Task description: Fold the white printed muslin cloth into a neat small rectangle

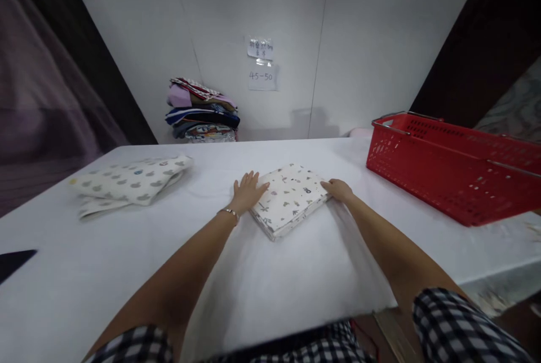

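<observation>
A folded white cloth (291, 194) with small grey and brown printed motifs lies in several layers on the white-covered table, in the middle of the head view. My left hand (247, 193) rests at its left edge, fingers spread and pointing away from me, thumb on the cloth. At the right corner, my right hand (338, 189) has its thumb over the top and its fingers curled around the edge; their tips are partly hidden. Farther left lies another white cloth (135, 180) with grey printed shapes, loosely folded, apart from both hands.
To the right stands a red plastic basket (448, 171) with metal handles. A stack of folded fabrics (203, 112) sits against the back wall, beside paper labels (262, 76). A dark piece (14, 264) lies at the left edge of the table (127, 273).
</observation>
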The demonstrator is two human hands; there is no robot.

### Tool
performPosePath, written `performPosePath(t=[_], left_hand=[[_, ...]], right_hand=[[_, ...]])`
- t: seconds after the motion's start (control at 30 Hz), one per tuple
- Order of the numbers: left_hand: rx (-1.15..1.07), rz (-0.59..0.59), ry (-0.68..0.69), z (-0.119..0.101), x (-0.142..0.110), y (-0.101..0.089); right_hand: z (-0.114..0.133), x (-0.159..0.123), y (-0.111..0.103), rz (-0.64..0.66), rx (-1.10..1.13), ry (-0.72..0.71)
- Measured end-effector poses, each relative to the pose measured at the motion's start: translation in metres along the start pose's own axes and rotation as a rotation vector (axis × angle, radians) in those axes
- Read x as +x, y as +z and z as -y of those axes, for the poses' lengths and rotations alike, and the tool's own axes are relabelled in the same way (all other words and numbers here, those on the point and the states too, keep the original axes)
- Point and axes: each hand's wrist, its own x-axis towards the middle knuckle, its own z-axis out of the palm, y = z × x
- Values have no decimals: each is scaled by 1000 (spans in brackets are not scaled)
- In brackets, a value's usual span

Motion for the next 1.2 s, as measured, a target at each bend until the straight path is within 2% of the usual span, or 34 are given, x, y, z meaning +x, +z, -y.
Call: performPosePath(t=[0.07, 0.13, 0.23, 0.33, 0.43, 0.57, 0.63, 0.7, 0.77, 0.8, 0.9, 1.2], left_hand=[[24, -43, 165, -10, -21, 2], [36, -29, 350, -19, -45, 12], [32, -19, 462, -27, -72, 29], [21, -43, 447, -28, -78, 38], [14, -60, 453, -27, -76, 38], [13, -95, 456, -27, -76, 38], [16, -117, 462, -27, -77, 39], [20, -132, 465, -27, -77, 41], [23, -134, 464, -28, -77, 41], [21, -132, 462, -28, -77, 41], [10, -122, 464, -29, -78, 40], [-80, -142, 400, -27, -91, 39]], right_hand=[[1, 1, 1, -6, 12, 11], [1, 1, 2, -14, 24, 19], [-1, -1, 4, -32, 38, 18], [-3, -4, 5, -55, 47, 11], [-3, -7, 2, -70, 49, 4], [9, -19, -2, -158, 38, -36], [21, -31, 2, -240, 19, -144], [31, -45, 11, -295, -29, -348], [38, -57, 24, -274, -94, -528], [39, -61, 31, -241, -122, -574], [37, -66, 43, -162, -165, -569], [34, -67, 44, -169, -213, -537]])
